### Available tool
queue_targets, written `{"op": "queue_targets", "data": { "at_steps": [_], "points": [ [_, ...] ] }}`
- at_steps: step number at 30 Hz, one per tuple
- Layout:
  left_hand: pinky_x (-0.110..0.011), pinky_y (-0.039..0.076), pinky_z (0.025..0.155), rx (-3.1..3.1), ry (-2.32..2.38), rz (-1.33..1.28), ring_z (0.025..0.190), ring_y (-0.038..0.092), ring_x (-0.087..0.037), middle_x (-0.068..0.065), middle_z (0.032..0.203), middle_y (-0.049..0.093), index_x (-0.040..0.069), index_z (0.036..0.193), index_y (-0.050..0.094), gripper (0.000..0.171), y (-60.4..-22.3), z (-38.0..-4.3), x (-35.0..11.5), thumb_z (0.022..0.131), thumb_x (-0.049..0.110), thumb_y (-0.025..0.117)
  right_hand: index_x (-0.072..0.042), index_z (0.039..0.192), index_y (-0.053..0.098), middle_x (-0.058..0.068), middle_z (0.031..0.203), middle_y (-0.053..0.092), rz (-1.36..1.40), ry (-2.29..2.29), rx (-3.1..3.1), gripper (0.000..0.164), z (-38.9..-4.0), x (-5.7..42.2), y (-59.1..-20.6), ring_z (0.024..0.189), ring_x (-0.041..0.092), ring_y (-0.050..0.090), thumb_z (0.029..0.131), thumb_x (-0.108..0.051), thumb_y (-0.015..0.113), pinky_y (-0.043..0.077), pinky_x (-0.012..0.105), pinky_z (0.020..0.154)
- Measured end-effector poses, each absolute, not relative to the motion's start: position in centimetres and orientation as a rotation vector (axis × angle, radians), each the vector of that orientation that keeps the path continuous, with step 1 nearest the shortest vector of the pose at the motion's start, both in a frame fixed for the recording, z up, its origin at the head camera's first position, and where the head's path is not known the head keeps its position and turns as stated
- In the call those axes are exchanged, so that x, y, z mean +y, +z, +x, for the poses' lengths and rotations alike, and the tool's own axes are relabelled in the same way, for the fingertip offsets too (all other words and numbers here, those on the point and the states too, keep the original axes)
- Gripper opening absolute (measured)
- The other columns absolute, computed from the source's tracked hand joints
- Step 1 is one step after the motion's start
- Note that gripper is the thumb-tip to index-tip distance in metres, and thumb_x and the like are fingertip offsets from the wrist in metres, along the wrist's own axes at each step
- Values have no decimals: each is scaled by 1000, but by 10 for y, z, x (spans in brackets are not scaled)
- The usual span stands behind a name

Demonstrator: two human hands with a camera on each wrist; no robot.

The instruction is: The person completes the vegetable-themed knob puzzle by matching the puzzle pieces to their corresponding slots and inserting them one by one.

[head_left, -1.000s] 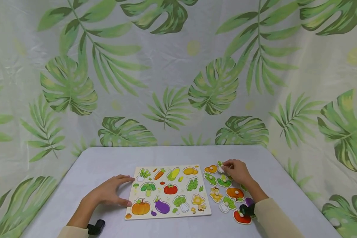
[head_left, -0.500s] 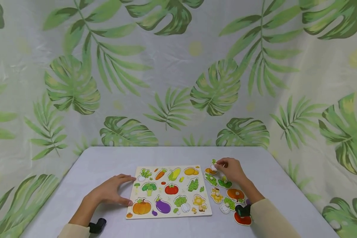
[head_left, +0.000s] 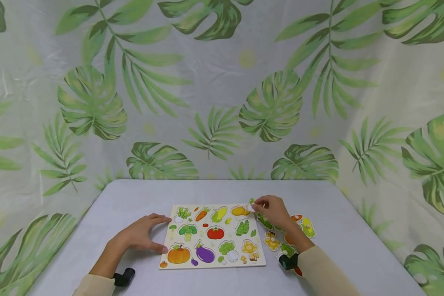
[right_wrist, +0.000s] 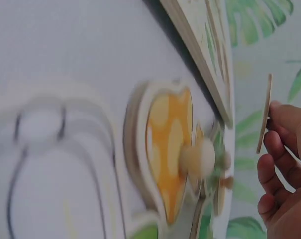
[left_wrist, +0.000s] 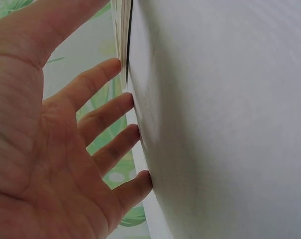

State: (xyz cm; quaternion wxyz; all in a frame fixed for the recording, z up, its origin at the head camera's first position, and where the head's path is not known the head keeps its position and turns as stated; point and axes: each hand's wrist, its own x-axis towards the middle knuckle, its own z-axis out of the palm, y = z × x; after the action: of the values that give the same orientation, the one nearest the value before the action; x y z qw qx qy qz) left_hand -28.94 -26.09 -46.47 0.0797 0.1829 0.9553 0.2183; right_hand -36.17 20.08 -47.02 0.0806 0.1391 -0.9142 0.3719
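A vegetable puzzle board (head_left: pixel 222 237) lies flat on the table, printed with vegetables such as a pumpkin, an eggplant and a tomato. With spread fingers my left hand (head_left: pixel 142 233) touches its left edge; in the left wrist view that hand (left_wrist: pixel 55 149) has its fingertips at the table surface. My right hand (head_left: pixel 275 211) pinches a white radish puzzle piece (head_left: pixel 250 208) with green leaves, over the board's far right corner. Seen edge-on in the right wrist view, the radish piece (right_wrist: pixel 264 114) is raised off the table. Its knob is hidden by the fingers.
Right of the board lie several knobbed pieces: a mushroom (head_left: pixel 271 241), a bok choy (head_left: pixel 286 249), pea pods (head_left: pixel 265 221) and a corn (head_left: pixel 308 227). My right forearm covers others. A leaf-patterned curtain (head_left: pixel 214 102) hangs behind the white table (head_left: pixel 133 197).
My right hand has carried the radish piece leftward from the loose pieces to the board's far right corner. The corn piece has come into view behind the forearm. The left hand stays at the board's edge.
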Motion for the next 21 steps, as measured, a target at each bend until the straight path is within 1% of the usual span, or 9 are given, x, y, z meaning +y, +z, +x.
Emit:
{"op": "queue_targets", "data": {
  "at_steps": [7,12,16,21],
  "points": [
    [-73,37,110,2855,662,559,141,44,-47,-14,153,50,22,147,57,93,-463,-288,-262,67,58,89,-16,101,78,-3,86,67,404,1143,-2731,13,-363,172,-470,72,14,52,95,-27,76,45,27,62],
    [-73,37,111,2863,662,557,142,44,-47,-13,153,50,22,147,57,93,-463,-287,-261,67,57,89,-19,100,79,-5,85,66,416,1163,-2713,11,-363,153,-466,72,14,52,94,-28,78,44,26,62],
    [-72,37,111,2866,658,548,142,44,-46,-14,153,50,22,147,57,93,-464,-287,-262,67,57,89,-16,99,78,-4,83,65,462,1170,-2708,11,-363,140,-464,71,14,51,94,-26,77,43,25,61],
    [-73,36,111,2860,661,548,142,44,-46,-14,154,49,22,147,57,93,-465,-288,-262,68,57,89,-16,99,78,-5,81,64,485,1194,-2705,11,-362,125,-464,72,15,51,95,-26,76,42,25,60]
  ]
}}
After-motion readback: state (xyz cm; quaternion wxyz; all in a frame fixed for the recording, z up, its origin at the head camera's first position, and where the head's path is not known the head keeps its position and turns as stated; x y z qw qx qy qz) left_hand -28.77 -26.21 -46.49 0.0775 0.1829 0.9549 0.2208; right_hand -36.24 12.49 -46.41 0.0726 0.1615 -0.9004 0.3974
